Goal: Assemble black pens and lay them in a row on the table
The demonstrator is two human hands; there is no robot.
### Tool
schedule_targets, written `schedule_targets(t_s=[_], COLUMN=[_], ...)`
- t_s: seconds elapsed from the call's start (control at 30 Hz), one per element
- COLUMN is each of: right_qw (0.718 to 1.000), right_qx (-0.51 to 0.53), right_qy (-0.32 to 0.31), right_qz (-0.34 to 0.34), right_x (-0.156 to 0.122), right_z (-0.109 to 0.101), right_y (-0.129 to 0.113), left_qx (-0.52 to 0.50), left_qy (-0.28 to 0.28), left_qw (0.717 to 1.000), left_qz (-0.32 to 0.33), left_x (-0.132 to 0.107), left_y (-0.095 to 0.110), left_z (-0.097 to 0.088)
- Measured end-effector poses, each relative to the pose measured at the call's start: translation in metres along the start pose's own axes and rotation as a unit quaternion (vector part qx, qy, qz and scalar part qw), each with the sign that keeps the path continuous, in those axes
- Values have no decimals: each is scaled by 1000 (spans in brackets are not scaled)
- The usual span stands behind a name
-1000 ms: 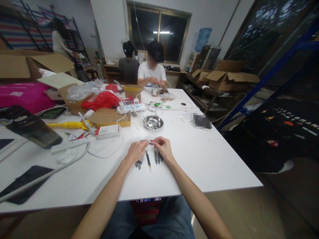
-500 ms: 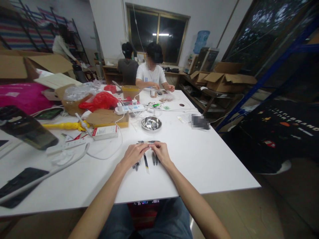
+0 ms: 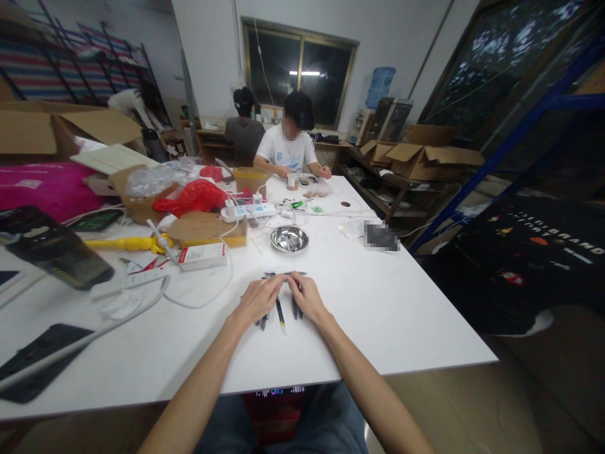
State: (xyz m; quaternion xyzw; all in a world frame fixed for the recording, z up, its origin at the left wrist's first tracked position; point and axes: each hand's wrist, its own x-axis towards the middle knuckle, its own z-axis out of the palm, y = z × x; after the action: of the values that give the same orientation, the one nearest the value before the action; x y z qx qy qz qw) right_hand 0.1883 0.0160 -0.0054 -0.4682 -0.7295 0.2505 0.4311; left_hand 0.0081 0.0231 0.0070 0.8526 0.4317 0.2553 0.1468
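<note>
My left hand (image 3: pixel 259 299) and my right hand (image 3: pixel 307 296) meet above the white table (image 3: pixel 378 315), fingertips bent inward and touching or nearly so. Both are closed in a pinch; whatever lies between the fingers is hidden or too small to name. A dark pen-like piece with a yellow band and pale tip (image 3: pixel 280 314) lies below and between them. Several dark slender pieces (image 3: pixel 263 324) are partly covered by my left hand. Next to my right hand lie dark pen-shaped pieces (image 3: pixel 297 310). Just past the fingertips, slim pens (image 3: pixel 270 274) lie crosswise.
A shiny metal bowl (image 3: pixel 289 251) with small pieces in it stands beyond my hands. Left are a white-and-red box (image 3: pixel 202 256), a power strip (image 3: pixel 248 211), cables and a dark bottle (image 3: pixel 57 246). Across the table sits a person in a white shirt (image 3: pixel 283 151).
The view has shifted slightly. My hands stay together, with the right fingers bent a little more downward. The person at the far left has bent lower.
</note>
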Motion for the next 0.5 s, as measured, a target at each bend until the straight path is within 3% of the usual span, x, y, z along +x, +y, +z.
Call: schedule_targets(t_s=[0.2,0.37,0.5], right_qw=[999,995,988], right_qx=[40,97,143], right_qy=[6,-24,-18], right_qz=[7,10,51], right_x=[0,1,4], right_z=[0,-1,-4], right_y=[6,1,-1], left_qx=[-48,-36,-28], left_qy=[5,14,25], left_qw=[998,998,998], left_qz=[27,47,53], left_x=[-1,1,2], left_y=[4,4,6], left_z=[-7,-3,0])
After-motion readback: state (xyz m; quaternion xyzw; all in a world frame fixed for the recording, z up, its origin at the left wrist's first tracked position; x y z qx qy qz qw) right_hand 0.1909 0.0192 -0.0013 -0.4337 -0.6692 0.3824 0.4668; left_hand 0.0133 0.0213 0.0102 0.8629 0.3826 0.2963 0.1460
